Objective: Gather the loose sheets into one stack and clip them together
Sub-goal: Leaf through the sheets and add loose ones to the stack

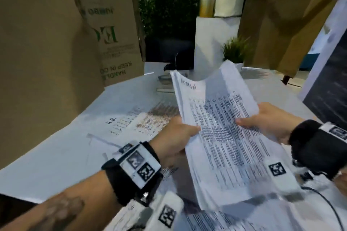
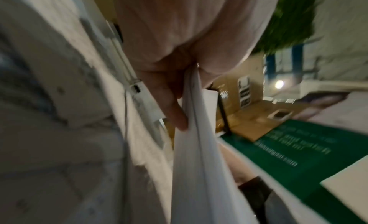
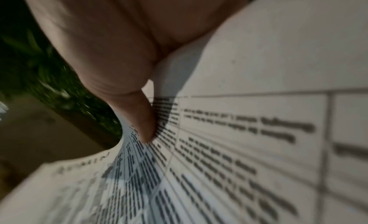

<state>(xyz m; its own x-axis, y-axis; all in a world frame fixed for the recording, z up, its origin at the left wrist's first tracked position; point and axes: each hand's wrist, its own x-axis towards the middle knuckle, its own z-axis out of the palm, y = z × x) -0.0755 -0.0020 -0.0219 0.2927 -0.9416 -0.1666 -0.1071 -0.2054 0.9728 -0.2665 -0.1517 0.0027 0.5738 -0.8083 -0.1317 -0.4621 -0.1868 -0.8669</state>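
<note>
A stack of printed sheets (image 1: 223, 131) is held above the table, curved like a trough. My left hand (image 1: 178, 137) grips its left edge, thumb on top. In the left wrist view the left hand (image 2: 179, 92) pinches the sheets' edge (image 2: 195, 148). My right hand (image 1: 266, 122) grips the right edge. In the right wrist view its thumb (image 3: 143, 117) presses on the printed stack (image 3: 239, 148). More loose printed sheets (image 1: 142, 118) lie on the table under and left of the stack, and others (image 1: 234, 219) lie near the front edge. I see no clip clearly.
Tall cardboard boxes (image 1: 56, 33) stand at the left and another (image 1: 281, 15) at the back right. A small potted plant (image 1: 234, 52), a white pedestal (image 1: 210, 43) with a metal bottle (image 1: 206, 0), and dark small items (image 1: 169, 77) sit at the table's far side.
</note>
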